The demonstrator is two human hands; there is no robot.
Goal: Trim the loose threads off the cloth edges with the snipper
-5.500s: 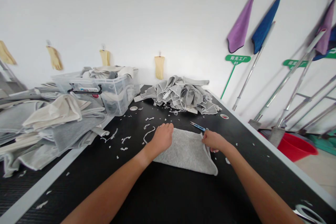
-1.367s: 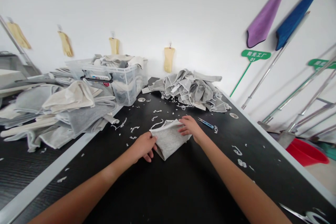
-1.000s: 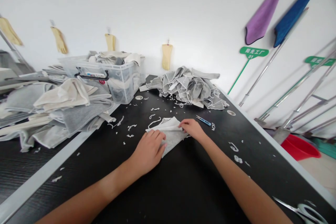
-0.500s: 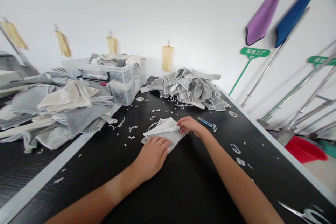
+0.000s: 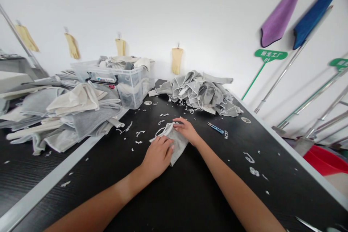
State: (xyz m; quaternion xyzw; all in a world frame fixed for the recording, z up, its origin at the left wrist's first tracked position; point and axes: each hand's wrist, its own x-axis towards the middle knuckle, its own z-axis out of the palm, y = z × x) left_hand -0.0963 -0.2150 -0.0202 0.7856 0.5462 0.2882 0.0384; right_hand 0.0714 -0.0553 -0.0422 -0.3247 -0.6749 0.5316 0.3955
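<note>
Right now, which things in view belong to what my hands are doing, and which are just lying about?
In hand:
grey cloth
left hand and right hand, both on it

Probably just lying about, since neither hand touches them:
blue snips
thread scraps
far heap of cloths
cloth stack at left
clear bin
scissors, partly out of frame

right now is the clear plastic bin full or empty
Full: the clear bin has cloths heaped above its rim, and more show through its side.
</note>
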